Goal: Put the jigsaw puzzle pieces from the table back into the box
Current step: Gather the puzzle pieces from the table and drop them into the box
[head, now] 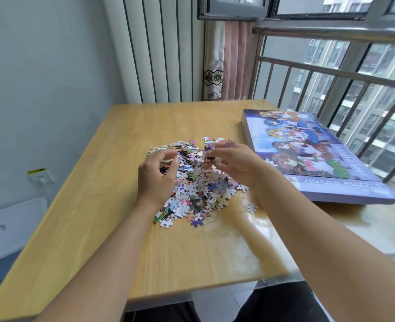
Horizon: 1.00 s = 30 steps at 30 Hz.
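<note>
**Both hands worked into the pile while the box sat closed beside it**

Taking the pile of puzzle pieces (pixel 192 180) as the landmark, the wooden table (pixel 99 205) stretched bare to the left of it, so the loose pieces lay gathered in one heap near the table's middle, probably to make scooping easier.

At the pile's left edge the left hand (pixel 156 175) came in with its forearm angled up from the near side. Its fingers were curled inward, thumb and fingertips cupping toward the heap as if raking pieces together; whether any piece was actually caught between them could not be told.

At the pile's right side, slightly above it, the right hand (pixel 232 162) was raised with the palm turned toward the left hand. Its fingers pinched a small clump of purple pieces (pixel 211 147), and blurred pieces appeared to hang or fall beneath.

Right of the pile, well apart from it, the purple jigsaw box (pixel 312 156) lay flat with its pictured lid up and apparently closed, its far corner reaching past the table edge. Judging from this, the lid would need lifting before anything could go in.
</note>
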Each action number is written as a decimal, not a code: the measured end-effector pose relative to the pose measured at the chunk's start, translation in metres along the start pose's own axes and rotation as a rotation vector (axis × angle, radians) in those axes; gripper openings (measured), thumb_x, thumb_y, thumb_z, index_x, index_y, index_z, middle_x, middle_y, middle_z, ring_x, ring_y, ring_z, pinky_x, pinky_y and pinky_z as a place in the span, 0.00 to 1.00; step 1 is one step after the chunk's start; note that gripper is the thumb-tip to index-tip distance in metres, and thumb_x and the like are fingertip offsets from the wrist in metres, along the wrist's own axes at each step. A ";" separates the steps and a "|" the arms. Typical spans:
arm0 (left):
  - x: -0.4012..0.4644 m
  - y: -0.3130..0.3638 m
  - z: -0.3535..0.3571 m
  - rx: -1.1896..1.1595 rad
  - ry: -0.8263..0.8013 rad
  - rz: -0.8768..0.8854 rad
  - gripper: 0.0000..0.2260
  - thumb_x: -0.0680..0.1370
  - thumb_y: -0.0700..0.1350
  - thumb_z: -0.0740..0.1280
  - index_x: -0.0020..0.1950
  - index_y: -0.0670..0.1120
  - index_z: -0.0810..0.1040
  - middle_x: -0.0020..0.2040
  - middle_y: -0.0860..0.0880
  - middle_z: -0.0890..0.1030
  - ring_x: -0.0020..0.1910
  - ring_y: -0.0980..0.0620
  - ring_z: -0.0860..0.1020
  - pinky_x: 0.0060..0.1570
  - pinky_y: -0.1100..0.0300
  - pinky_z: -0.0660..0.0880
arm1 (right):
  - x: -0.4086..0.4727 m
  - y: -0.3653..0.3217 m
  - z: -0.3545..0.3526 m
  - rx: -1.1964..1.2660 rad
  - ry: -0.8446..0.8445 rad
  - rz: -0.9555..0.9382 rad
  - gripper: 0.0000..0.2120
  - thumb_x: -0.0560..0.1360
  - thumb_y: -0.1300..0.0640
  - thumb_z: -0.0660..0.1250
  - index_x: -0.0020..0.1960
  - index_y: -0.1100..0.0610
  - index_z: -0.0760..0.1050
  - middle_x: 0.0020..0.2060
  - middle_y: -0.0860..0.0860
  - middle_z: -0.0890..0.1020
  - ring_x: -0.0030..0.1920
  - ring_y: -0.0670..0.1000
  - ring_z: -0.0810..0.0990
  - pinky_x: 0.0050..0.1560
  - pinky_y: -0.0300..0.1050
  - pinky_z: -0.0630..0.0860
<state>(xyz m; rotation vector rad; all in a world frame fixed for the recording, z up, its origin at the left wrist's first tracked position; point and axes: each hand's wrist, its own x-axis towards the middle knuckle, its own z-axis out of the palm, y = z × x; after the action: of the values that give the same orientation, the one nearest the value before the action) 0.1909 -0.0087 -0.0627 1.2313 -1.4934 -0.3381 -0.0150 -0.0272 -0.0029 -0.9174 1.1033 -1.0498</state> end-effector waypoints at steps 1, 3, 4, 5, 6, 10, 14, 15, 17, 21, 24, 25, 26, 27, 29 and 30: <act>-0.001 0.000 0.001 -0.001 -0.002 -0.004 0.07 0.79 0.44 0.68 0.55 0.49 0.83 0.51 0.55 0.83 0.53 0.58 0.81 0.55 0.53 0.79 | -0.001 0.001 -0.001 0.073 0.004 0.031 0.09 0.73 0.69 0.74 0.52 0.65 0.79 0.49 0.60 0.83 0.43 0.53 0.85 0.48 0.42 0.82; -0.002 0.000 0.003 0.000 -0.003 -0.001 0.06 0.79 0.44 0.68 0.55 0.49 0.83 0.51 0.55 0.83 0.53 0.57 0.81 0.54 0.52 0.79 | -0.003 0.005 -0.002 0.185 0.025 0.102 0.06 0.74 0.68 0.72 0.50 0.65 0.78 0.46 0.59 0.81 0.37 0.51 0.84 0.41 0.38 0.81; -0.003 0.001 0.004 0.001 0.000 0.005 0.06 0.79 0.43 0.69 0.55 0.49 0.83 0.51 0.56 0.84 0.53 0.58 0.81 0.54 0.52 0.79 | -0.003 0.008 -0.001 0.230 0.035 0.134 0.05 0.75 0.67 0.72 0.50 0.66 0.78 0.45 0.59 0.81 0.36 0.50 0.83 0.39 0.38 0.81; -0.004 0.002 0.005 0.001 0.000 0.011 0.06 0.79 0.43 0.69 0.55 0.49 0.83 0.50 0.56 0.84 0.53 0.58 0.81 0.54 0.52 0.79 | -0.005 0.010 -0.001 0.274 0.043 0.161 0.03 0.76 0.67 0.71 0.49 0.66 0.78 0.43 0.59 0.80 0.37 0.51 0.83 0.37 0.38 0.81; -0.004 0.003 0.006 -0.001 0.000 0.016 0.06 0.79 0.43 0.69 0.55 0.48 0.83 0.50 0.56 0.84 0.53 0.58 0.81 0.54 0.52 0.79 | -0.005 0.012 -0.001 0.324 0.040 0.183 0.03 0.77 0.67 0.70 0.49 0.66 0.77 0.43 0.59 0.80 0.37 0.51 0.83 0.37 0.39 0.82; -0.004 0.012 0.007 0.014 -0.018 0.068 0.07 0.79 0.42 0.69 0.55 0.49 0.83 0.51 0.57 0.83 0.53 0.59 0.80 0.54 0.53 0.79 | -0.014 0.010 -0.002 0.649 0.008 0.253 0.04 0.78 0.68 0.67 0.52 0.67 0.73 0.49 0.63 0.76 0.43 0.56 0.82 0.44 0.46 0.84; 0.003 0.031 0.010 0.084 -0.078 0.218 0.06 0.78 0.43 0.70 0.54 0.49 0.82 0.50 0.57 0.82 0.53 0.58 0.79 0.54 0.55 0.78 | -0.025 0.003 -0.010 0.843 0.002 0.254 0.15 0.76 0.66 0.69 0.59 0.70 0.72 0.58 0.65 0.75 0.51 0.60 0.80 0.51 0.51 0.83; 0.004 0.036 0.012 0.089 -0.105 0.240 0.07 0.77 0.43 0.70 0.54 0.49 0.82 0.51 0.56 0.82 0.54 0.57 0.79 0.55 0.56 0.77 | -0.029 -0.002 -0.012 0.798 0.001 0.242 0.15 0.76 0.63 0.69 0.58 0.71 0.74 0.60 0.66 0.75 0.53 0.61 0.80 0.50 0.52 0.83; 0.004 0.046 0.022 0.085 -0.196 0.258 0.10 0.75 0.44 0.71 0.55 0.49 0.82 0.53 0.55 0.82 0.55 0.55 0.79 0.56 0.57 0.76 | -0.036 -0.012 -0.017 0.718 0.030 0.200 0.16 0.78 0.58 0.70 0.56 0.71 0.78 0.62 0.67 0.76 0.53 0.62 0.79 0.48 0.53 0.84; -0.004 0.068 0.053 0.116 -0.486 0.308 0.22 0.69 0.47 0.72 0.63 0.49 0.78 0.58 0.53 0.78 0.59 0.53 0.75 0.60 0.60 0.70 | -0.055 -0.035 -0.037 0.684 0.098 0.147 0.17 0.81 0.55 0.67 0.55 0.72 0.77 0.56 0.68 0.76 0.44 0.61 0.81 0.39 0.51 0.85; -0.011 0.086 0.081 0.175 -0.636 0.390 0.30 0.67 0.50 0.74 0.67 0.47 0.73 0.61 0.50 0.76 0.61 0.50 0.72 0.61 0.59 0.69 | -0.074 -0.047 -0.053 0.665 0.125 0.114 0.15 0.81 0.57 0.66 0.51 0.71 0.76 0.52 0.66 0.76 0.44 0.59 0.80 0.40 0.48 0.84; -0.013 0.090 0.090 0.213 -0.655 0.416 0.32 0.66 0.51 0.73 0.68 0.46 0.73 0.62 0.50 0.75 0.62 0.49 0.71 0.61 0.57 0.70 | -0.080 -0.050 -0.059 0.673 0.134 0.102 0.15 0.81 0.57 0.66 0.51 0.72 0.75 0.52 0.66 0.76 0.47 0.59 0.78 0.45 0.48 0.83; -0.014 0.096 0.098 0.251 -0.671 0.443 0.32 0.65 0.51 0.73 0.69 0.45 0.72 0.62 0.49 0.75 0.62 0.48 0.71 0.60 0.57 0.70 | -0.086 -0.053 -0.066 0.678 0.138 0.084 0.17 0.82 0.56 0.66 0.54 0.73 0.75 0.54 0.66 0.75 0.50 0.59 0.77 0.49 0.49 0.82; -0.014 0.099 0.104 0.273 -0.682 0.470 0.32 0.65 0.50 0.72 0.69 0.45 0.73 0.62 0.49 0.75 0.62 0.48 0.71 0.59 0.58 0.70 | -0.091 -0.055 -0.073 0.679 0.138 0.079 0.20 0.82 0.54 0.65 0.57 0.73 0.75 0.56 0.66 0.74 0.51 0.59 0.77 0.52 0.49 0.81; -0.014 0.101 0.114 0.270 -0.685 0.525 0.28 0.65 0.48 0.70 0.65 0.46 0.77 0.60 0.49 0.78 0.59 0.47 0.74 0.57 0.55 0.72 | -0.099 -0.059 -0.086 0.698 0.147 0.084 0.24 0.82 0.50 0.64 0.58 0.75 0.75 0.57 0.66 0.74 0.50 0.59 0.77 0.53 0.49 0.80; -0.014 0.100 0.117 0.248 -0.671 0.528 0.24 0.65 0.46 0.70 0.61 0.46 0.79 0.58 0.49 0.80 0.57 0.46 0.76 0.55 0.54 0.74 | -0.102 -0.060 -0.092 0.711 0.158 0.083 0.26 0.83 0.49 0.62 0.56 0.75 0.75 0.57 0.66 0.74 0.49 0.58 0.77 0.54 0.49 0.80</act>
<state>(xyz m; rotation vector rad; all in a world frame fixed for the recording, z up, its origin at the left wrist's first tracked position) 0.0390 -0.0022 -0.0345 0.8879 -2.4292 -0.2179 -0.1273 0.0497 0.0584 -0.2219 0.7891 -1.3334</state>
